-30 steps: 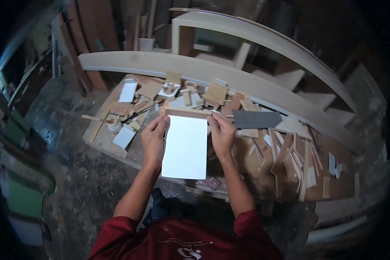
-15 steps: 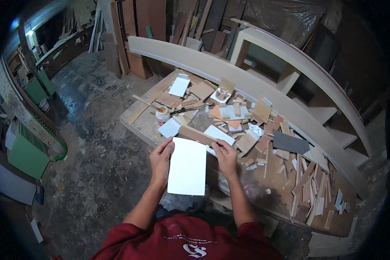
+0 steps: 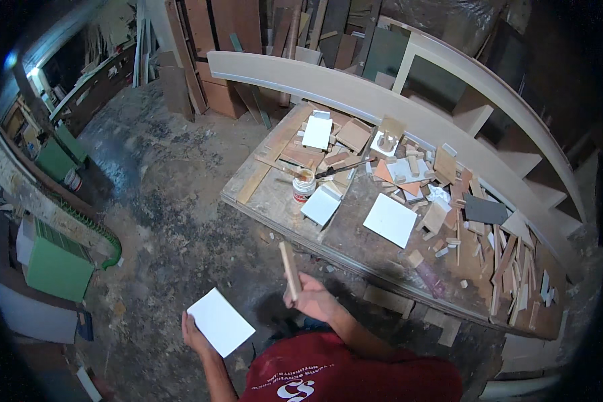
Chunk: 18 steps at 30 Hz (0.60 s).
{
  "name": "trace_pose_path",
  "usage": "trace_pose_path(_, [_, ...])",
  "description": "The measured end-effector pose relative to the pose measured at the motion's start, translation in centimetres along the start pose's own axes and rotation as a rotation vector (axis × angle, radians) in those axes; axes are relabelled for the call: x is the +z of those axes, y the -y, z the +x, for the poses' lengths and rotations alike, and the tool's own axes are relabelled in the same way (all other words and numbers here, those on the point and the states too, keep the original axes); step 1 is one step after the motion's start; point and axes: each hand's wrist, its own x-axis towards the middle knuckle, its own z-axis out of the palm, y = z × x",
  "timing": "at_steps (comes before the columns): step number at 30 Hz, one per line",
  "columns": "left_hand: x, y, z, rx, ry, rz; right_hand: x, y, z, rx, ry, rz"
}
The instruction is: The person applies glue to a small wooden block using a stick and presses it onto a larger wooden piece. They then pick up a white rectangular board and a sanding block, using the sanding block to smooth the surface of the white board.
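My left hand (image 3: 193, 333) grips a white rectangular panel (image 3: 221, 323) by its left edge, low at the left of my body. In my right hand (image 3: 316, 299) is a narrow strip of wood (image 3: 288, 264), tilted upward and held by its lower end. The panel and the strip are apart. Ahead of the right hand, on the low worktable (image 3: 355, 248), lie another white panel (image 3: 390, 220) and a white piece with a raised edge (image 3: 321, 205). Beside that piece stands a jar (image 3: 303, 187) with a stick or brush handle (image 3: 278, 167) reaching out over its rim.
Wood offcuts (image 3: 506, 268) and small blocks cover the table's right side, near a dark grey board (image 3: 486, 210). A long curved pale panel (image 3: 301, 72) and a shelf frame (image 3: 476, 114) stand behind it. A green cabinet (image 3: 59, 261) and green hose (image 3: 107, 244) are at left.
My hands have moved apart. The left has carried the white panel left and down, tilting it; the right has brought the wood strip down, now upright. My view has turned left.
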Motion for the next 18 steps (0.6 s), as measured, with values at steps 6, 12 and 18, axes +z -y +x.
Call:
trace_pose_path(6, [5.1, -2.0, 6.8, 0.07, -0.151, -0.238, 1.1, 0.3, 7.0, 0.346, 0.15, -0.237])
trace_pose_path(12, [17.8, -4.9, 13.4, 0.139, 0.058, -0.26, -0.6, 2.2, 14.8, 0.349, 0.088, -0.418])
trace_pose_path(18, [31.4, -7.1, 19.0, 0.092, 0.303, -0.191, 0.4, 6.4, 22.1, 0.313, 0.133, -0.466])
